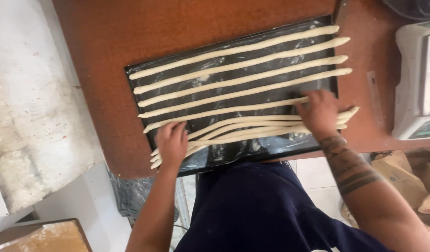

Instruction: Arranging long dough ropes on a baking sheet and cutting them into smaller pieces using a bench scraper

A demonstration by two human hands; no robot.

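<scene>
A black baking tray point(233, 151) lies on a brown table point(131, 37). Several long thin dough strands point(238, 63) lie side by side along it, evenly spaced at the far side. Near the front edge a few more dough strands point(243, 130) are bunched together. My left hand point(171, 142) rests palm down on the left ends of that bunch. My right hand point(320, 113) presses on the strands near the tray's right end, fingers curled over one strand. Whether the fingers grip a strand is hidden.
A white weighing scale point(418, 79) stands at the table's right edge. Brown paper bags point(406, 177) sit below it on the right. A pale floury surface point(33, 107) lies to the left, and a wooden board corner point(47, 235) is at the bottom left.
</scene>
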